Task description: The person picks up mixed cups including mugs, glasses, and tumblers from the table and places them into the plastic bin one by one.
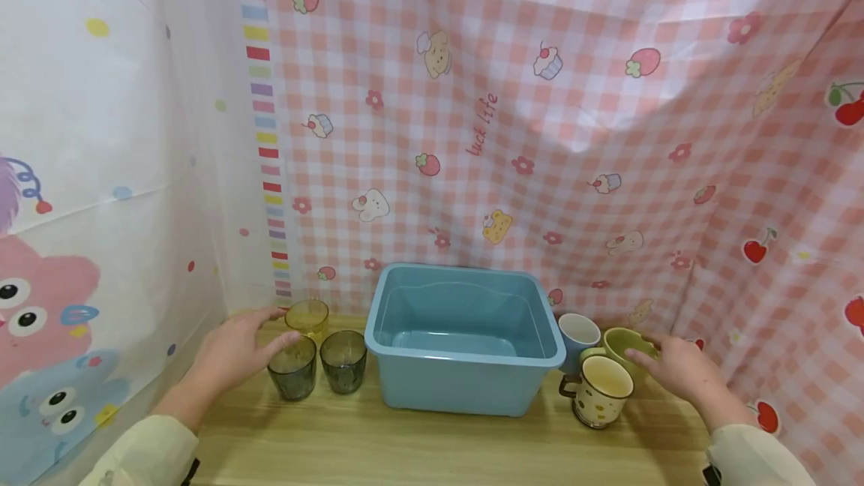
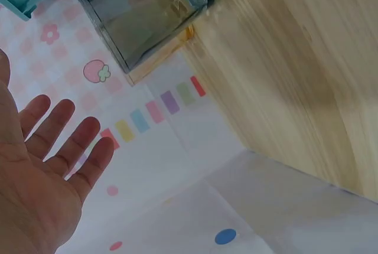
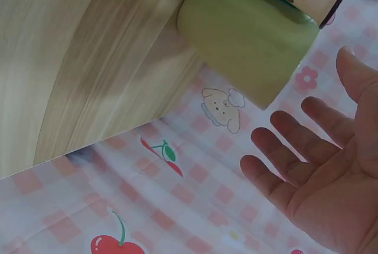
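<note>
- The left hand (image 1: 232, 347) is hovering beside the glasses with its fingers extended and spread; it is holding nothing, and the left wrist view is showing a gap to the glass.
- A yellow glass (image 1: 307, 315) is standing at the rear of the left group.
- Two grey-tinted glasses, the left one (image 1: 293, 377) and the right one (image 1: 344, 366), are standing in front of it, upright.
- A blue bin (image 1: 466, 385) is resting at the centre of the wooden table (image 1: 432, 445), between glasses and mugs.
- The right hand (image 1: 682, 367) is hovering beside the green mug (image 1: 621, 345), fingers extended and parted; it is gripping nothing.
- A patterned mug (image 1: 601, 396) is standing in front of the green mug, its dark handle pointing left.
- A pale blue cup (image 1: 572, 355) is standing just beside the bin's right end.
- A pink checked cloth (image 1: 472, 96) is hanging behind the table.
</note>
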